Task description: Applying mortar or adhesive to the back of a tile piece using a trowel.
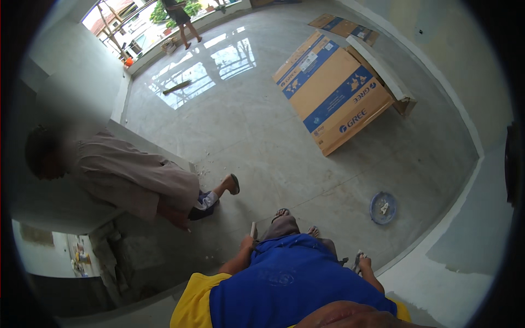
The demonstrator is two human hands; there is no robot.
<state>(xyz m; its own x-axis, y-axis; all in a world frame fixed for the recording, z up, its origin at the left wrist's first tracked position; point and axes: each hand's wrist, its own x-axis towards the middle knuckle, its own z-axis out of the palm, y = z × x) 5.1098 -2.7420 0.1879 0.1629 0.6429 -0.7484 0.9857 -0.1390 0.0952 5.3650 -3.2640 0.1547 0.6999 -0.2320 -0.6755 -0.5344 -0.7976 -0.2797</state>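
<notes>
My left hand (248,244) hangs beside my left thigh, its fingers closed round a pale, narrow, flat-edged tool (254,229) that stands upright; its exact kind is hard to make out. By my right hip, my right hand (365,264) is closed on a small scraper-like tool (358,257) with whitish stuff at its tip. On the floor ahead of that hand and to its right sits a round blue basin (382,208) with pale lumps in it. Neither hand touches the basin.
At the left, a person in a grey-brown shirt (126,169) bends forward. A large cardboard box (333,93) lies ahead to the right, with flattened cardboard (367,34) behind it. Another person (179,15) stands by the far window opening. Small debris (205,167) dots the grey floor.
</notes>
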